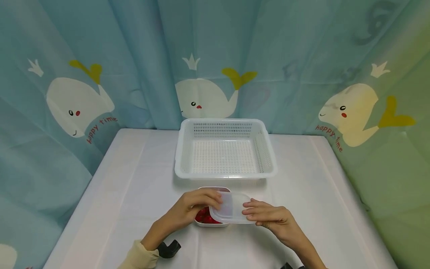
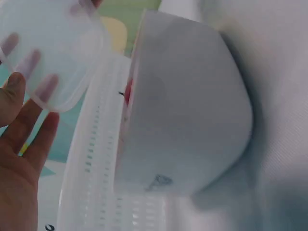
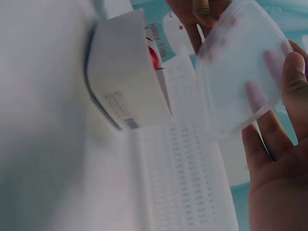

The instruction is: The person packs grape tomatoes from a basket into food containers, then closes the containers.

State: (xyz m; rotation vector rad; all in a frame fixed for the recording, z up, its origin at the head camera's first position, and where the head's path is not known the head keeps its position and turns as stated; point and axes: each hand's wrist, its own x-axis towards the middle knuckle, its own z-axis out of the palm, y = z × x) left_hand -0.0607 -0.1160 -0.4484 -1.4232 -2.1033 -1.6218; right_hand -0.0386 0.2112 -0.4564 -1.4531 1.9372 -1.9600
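Both hands pinch a translucent plastic lid (image 1: 233, 209) between thumb and fingers, one at each end. My left hand (image 1: 193, 205) grips its left edge, and my right hand (image 1: 277, 216) has the right edge. Through the lid the fingertips show in both wrist views. Below and to the left stands an uncovered white box (image 2: 187, 101) with small red items (image 1: 205, 216) inside. A thin dark stem pokes over the rim in the wrist views. The lid and left hand hide part of the box's opening in the head view.
A white perforated plastic basket (image 1: 226, 175) stands behind the box on the white-covered table (image 1: 144, 179). Blue-green curtains (image 1: 282, 48) with printed whales enclose the table at the back and sides. Black wrist mounts (image 1: 169, 249) sit by the wrists.
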